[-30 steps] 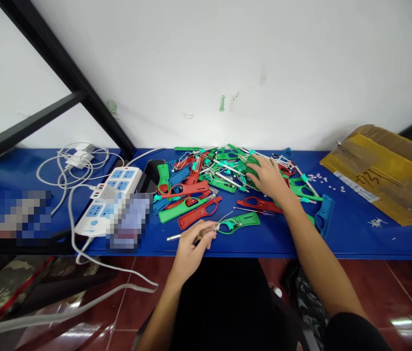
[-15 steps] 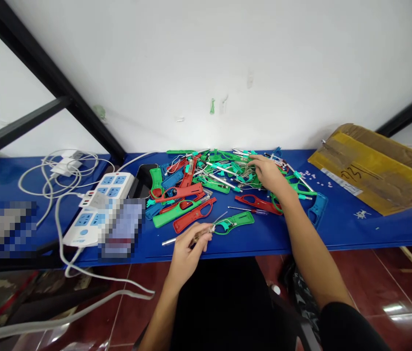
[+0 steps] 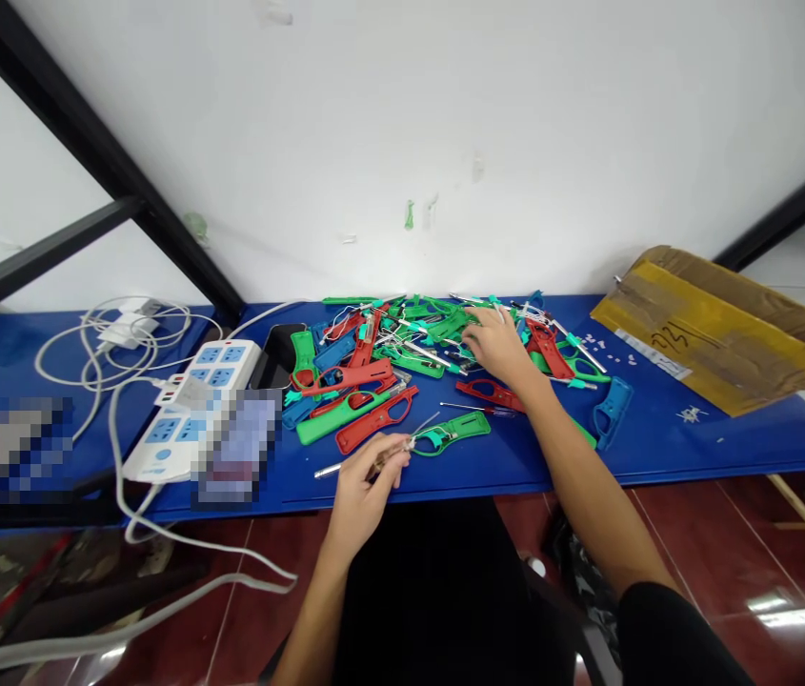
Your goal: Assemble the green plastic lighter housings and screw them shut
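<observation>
My left hand [image 3: 366,476] is closed on the inner part of a long-nosed lighter, whose metal tube [image 3: 327,471] sticks out to the left. Beyond its fingertips lies a green lighter casing half [image 3: 470,426] with a turquoise trigger [image 3: 436,438]. My right hand [image 3: 494,341] reaches into the heap of lighter parts [image 3: 416,333] by the wall, fingers bent and somewhat apart. Its fingertips are partly lost among the pieces, and I make out nothing held there. A thin screwdriver [image 3: 477,409] and a red casing half [image 3: 488,392] lie between my hands.
Left of the heap stand a white power strip [image 3: 184,433] with cables, a black phone-like object [image 3: 277,357] and a blurred screen [image 3: 240,448]. A taped cardboard box [image 3: 723,333] sits at the right. Small white bits [image 3: 692,414] and a blue casing [image 3: 613,412] lie nearby.
My right hand has moved slightly left over the heap, uncovering a red casing at its right. My left hand stays in place with the lighter part. The view has shifted a little.
</observation>
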The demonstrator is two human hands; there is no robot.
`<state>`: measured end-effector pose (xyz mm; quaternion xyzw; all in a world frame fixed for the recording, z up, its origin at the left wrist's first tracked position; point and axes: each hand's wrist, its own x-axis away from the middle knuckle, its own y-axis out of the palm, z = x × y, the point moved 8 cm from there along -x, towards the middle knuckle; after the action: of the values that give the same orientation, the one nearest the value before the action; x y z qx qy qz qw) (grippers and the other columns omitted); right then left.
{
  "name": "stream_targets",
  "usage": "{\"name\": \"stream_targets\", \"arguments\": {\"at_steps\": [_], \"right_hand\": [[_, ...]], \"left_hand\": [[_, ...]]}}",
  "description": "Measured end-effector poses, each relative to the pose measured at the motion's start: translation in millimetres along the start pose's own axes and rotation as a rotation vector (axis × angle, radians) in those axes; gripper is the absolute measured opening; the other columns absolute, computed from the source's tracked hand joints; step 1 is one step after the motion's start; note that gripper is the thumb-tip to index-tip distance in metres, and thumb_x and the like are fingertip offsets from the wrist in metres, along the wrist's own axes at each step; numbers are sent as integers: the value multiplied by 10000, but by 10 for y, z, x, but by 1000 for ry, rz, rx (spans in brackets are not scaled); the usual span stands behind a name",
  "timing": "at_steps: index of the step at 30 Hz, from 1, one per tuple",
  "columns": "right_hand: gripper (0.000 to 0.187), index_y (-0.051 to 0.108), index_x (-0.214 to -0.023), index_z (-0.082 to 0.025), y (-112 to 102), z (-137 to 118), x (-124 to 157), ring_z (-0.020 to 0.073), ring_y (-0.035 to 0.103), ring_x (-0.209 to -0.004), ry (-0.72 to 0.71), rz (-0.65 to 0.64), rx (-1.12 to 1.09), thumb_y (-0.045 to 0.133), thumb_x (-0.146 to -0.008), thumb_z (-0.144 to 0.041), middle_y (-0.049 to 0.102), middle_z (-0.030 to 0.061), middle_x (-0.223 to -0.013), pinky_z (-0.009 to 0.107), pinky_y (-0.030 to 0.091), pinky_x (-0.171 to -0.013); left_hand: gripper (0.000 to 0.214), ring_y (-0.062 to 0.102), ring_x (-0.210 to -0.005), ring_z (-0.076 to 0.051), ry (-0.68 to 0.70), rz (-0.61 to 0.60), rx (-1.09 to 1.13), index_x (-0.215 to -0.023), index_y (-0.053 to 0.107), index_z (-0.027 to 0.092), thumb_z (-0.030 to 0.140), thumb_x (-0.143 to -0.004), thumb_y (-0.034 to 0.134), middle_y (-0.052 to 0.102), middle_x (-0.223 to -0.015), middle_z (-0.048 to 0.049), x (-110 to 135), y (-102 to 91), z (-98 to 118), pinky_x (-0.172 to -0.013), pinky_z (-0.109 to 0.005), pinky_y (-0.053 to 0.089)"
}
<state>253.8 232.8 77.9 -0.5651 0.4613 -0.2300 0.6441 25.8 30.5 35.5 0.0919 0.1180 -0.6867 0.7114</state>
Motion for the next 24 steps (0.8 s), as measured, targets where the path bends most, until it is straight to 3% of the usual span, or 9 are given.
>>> {"name": "stream_targets", "arguments": {"at_steps": [4, 10, 24], "right_hand": [[336, 860, -1087, -213, 13, 161, 18, 381, 590, -1458, 34, -35, 39, 525, -1074, -247, 683, 170, -1544, 697, 393, -1268], [370, 867, -1131, -183, 70, 26, -22, 361, 584, -1455, 26, -52, 108, 506, -1095, -260, 664, 177, -1564, 616, 340, -1322], [303, 888, -1043, -205, 103, 88, -107, 371, 669, -1247, 62, -80, 210, 586, -1010, -196, 739, 179, -1418, 589, 450, -1165]], "left_hand": [[217, 611, -584, -84, -6, -6, -4, -1169, 840, 192, 353, -1063, 740, 727, -847, -20, -7, 5, 0, -517, -188, 474], [219, 619, -590, -85, -10, -9, -4, -1169, 840, 194, 356, -1065, 736, 736, -857, -23, -25, 13, 7, -519, -185, 480], [287, 619, -589, -97, -40, 12, -15, -1141, 847, 179, 428, -1055, 734, 751, -856, -42, -32, 17, 40, -518, -200, 474]]}}
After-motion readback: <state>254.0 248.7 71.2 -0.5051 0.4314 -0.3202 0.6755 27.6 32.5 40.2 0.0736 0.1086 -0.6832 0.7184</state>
